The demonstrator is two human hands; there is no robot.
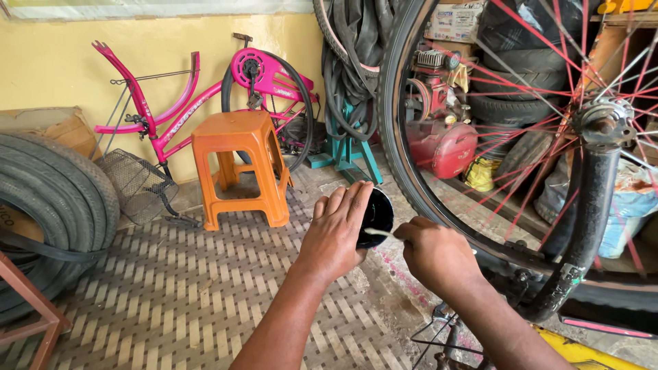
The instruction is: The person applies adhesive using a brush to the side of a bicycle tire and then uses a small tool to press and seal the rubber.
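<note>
left hand [334, 233]: fingers wrapped around small black tub [375, 216], held above woven mat [178, 294] | right hand [433, 255]: fingers pinching thin white stick [381, 233] dipped into tub | bicycle wheel [480, 157] just right

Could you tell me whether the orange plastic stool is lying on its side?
No, the orange stool stands upright on its legs on the woven mat.

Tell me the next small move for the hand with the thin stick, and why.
Probably dip the thin pale stick deeper into the small round black container: the right hand pinches it with its tip at the opening, while the left hand cups the container steady.
</note>
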